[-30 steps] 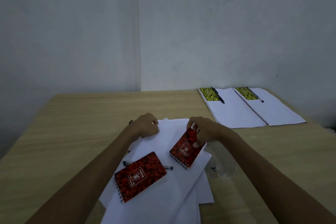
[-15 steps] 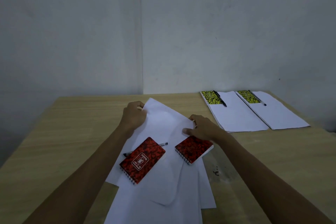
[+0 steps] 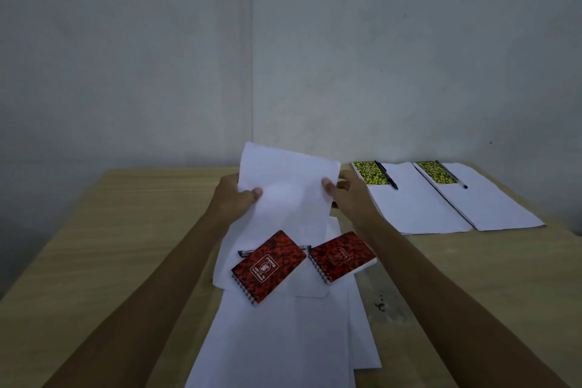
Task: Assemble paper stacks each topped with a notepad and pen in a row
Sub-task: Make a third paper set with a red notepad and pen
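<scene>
A white sheet of paper (image 3: pixel 285 195) stood tilted up off the table, pinched at its side edges, its lower part bending down onto the loose white sheets (image 3: pixel 283 340) spread below. On those lay two red spiral notepads, the left one (image 3: pixel 269 265) and the right one (image 3: pixel 341 257), almost touching, with a pen (image 3: pixel 244 252) poking out from under the left. Far right, two neat paper stacks (image 3: pixel 419 208) (image 3: pixel 497 208) lay side by side, each carrying a yellow-black notepad (image 3: pixel 370 172) (image 3: pixel 436 172) and a pen (image 3: pixel 386 175) (image 3: pixel 452 174)
</scene>
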